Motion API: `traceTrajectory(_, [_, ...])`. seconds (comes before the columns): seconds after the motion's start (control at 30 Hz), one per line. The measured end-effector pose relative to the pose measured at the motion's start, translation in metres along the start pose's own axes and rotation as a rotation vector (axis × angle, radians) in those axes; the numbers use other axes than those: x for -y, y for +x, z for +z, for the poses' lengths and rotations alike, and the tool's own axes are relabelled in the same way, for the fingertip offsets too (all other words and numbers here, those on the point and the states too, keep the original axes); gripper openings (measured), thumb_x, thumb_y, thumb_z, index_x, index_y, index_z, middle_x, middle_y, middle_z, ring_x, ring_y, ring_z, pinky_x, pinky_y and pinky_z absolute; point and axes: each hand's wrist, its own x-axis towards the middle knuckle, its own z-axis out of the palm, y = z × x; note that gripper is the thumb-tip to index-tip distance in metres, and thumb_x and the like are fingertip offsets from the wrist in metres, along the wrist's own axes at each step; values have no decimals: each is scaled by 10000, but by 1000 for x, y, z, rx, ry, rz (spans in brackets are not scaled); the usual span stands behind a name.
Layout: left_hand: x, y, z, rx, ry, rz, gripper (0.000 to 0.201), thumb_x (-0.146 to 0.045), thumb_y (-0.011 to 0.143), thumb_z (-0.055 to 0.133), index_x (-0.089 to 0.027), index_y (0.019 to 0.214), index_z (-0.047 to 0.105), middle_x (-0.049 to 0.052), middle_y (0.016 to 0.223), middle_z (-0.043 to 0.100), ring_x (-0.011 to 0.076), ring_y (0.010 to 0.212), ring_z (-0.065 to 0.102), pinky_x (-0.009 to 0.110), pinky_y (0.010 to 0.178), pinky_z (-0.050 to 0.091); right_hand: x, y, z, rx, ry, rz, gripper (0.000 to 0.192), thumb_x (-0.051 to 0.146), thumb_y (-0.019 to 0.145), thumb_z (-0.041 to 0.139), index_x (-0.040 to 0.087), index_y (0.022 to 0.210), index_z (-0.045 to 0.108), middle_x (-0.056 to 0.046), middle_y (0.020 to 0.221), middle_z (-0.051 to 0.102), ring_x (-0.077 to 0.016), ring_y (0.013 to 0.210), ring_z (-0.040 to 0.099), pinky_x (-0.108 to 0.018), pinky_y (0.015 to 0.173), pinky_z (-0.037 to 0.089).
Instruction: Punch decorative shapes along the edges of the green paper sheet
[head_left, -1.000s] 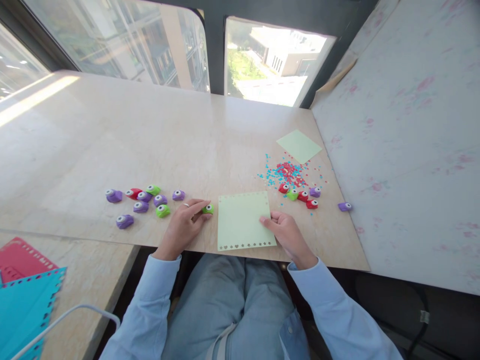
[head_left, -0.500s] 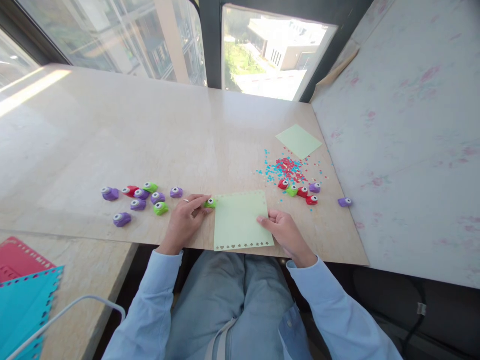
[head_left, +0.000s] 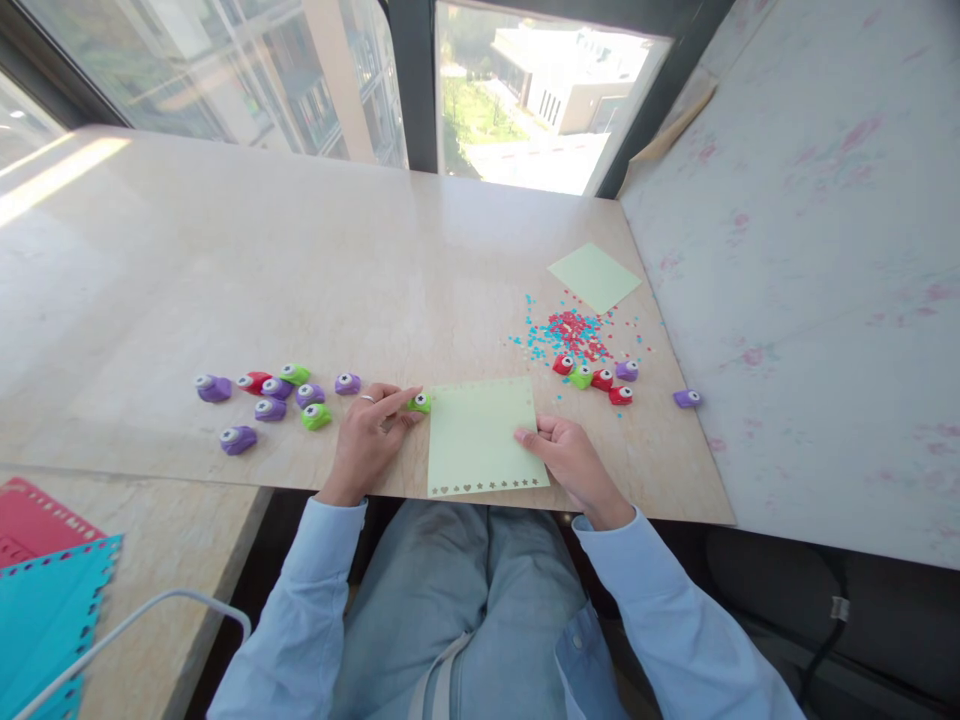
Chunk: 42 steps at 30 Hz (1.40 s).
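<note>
My left hand [head_left: 375, 432] is closed on a small green craft punch [head_left: 420, 402], which sits at the upper left edge of a pale green sheet of paper [head_left: 480, 435]. Small shapes, hearts and stars among them, are punched along the sheet's near edge, and fainter ones run along its far edge. My right hand [head_left: 574, 460] grips the sheet's right edge, thumb on top and fingers beneath. Left of my left hand lies a group of purple, green and red craft punches [head_left: 271, 408]. More punches [head_left: 601, 379] stand right of the sheet.
Red and blue paper confetti [head_left: 574, 332] is scattered at the right, beside another pale green sheet [head_left: 595, 277]. One purple punch [head_left: 686, 398] lies near the wall. Punched blue paper [head_left: 52, 620] and red paper [head_left: 45, 525] lie at the lower left, with a white cable [head_left: 172, 593] across.
Almost nothing differs. The whole view has shifted slightly, while both hands keep their hold on the punch and the sheet.
</note>
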Motion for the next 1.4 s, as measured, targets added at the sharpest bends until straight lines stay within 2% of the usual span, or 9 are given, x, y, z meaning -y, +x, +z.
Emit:
traceTrajectory(0.43, [0, -1, -1, 20, 21, 24, 295, -328, 891, 617, -216, 1135, 740, 72, 995, 677, 217, 938, 627, 348, 829, 521, 0, 6, 3, -20, -4, -19, 379, 483, 681, 791, 168, 889, 756, -60, 827, 789, -263, 795, 728, -329, 653, 567])
traceTrajectory(0.77, [3, 9, 5, 5, 41, -35, 303, -322, 901, 601, -218, 1155, 729, 70, 1025, 666, 216, 917, 619, 341, 783, 512, 0, 5, 3, -17, -5, -20, 372, 467, 695, 778, 165, 912, 754, -62, 857, 792, -255, 799, 726, -321, 657, 556])
traceTrajectory(1.0, [1, 5, 0, 57, 38, 37, 287, -311, 913, 593, -196, 1141, 724, 74, 1004, 670, 231, 950, 619, 367, 841, 500, 0, 4, 3, -53, 6, -21, 369, 478, 693, 780, 175, 901, 748, -59, 853, 791, -264, 810, 726, -334, 676, 555])
traceTrajectory(1.23, [-2, -4, -1, 80, 39, 107, 270, -300, 910, 618, -201, 1134, 732, 67, 980, 688, 212, 890, 631, 357, 807, 487, -1, 5, 3, -23, 19, -7, 402, 485, 685, 785, 161, 918, 740, -63, 845, 789, -252, 768, 726, -330, 672, 548])
traceTrajectory(1.4, [-2, 4, 2, 60, 41, 57, 291, -324, 905, 619, -217, 1153, 729, 61, 971, 687, 210, 891, 641, 341, 784, 491, -1, 5, 3, -13, 9, -11, 418, 505, 676, 789, 160, 907, 742, -67, 844, 789, -253, 766, 729, -328, 670, 552])
